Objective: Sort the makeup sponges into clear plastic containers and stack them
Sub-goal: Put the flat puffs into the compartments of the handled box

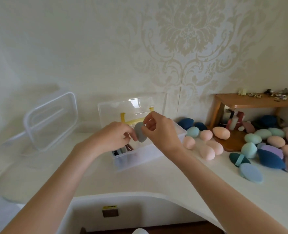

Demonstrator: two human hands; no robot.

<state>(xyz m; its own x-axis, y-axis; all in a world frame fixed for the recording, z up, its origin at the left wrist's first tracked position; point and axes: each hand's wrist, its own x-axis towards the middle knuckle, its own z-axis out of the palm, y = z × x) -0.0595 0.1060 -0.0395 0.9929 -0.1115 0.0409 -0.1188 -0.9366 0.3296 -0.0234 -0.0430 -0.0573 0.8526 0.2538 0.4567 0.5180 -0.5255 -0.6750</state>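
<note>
You are holding a grey sponge [140, 132] above the open clear box [150, 150], pinching it between both hands. Its long axis is running nearly upright, leaning a little, with the narrower end pointing up toward the raised lid [133, 107]. Your left hand [113, 137] is gripping its left edge, fingers [131, 135] curled around it; your right hand [158, 130] is grasping the upper right edge with thumb and fingertips. The lower left part of the sponge is being hidden behind your left fingers. Inside the box, dark and brownish items are showing only in part, too blurred to name. Right of the box, loose sponges [209, 149] are lying on the counter [148, 179], pink, mint and navy, some cut off by the picture's edge. Another clear container [51, 120] is leaning at the left.
</note>
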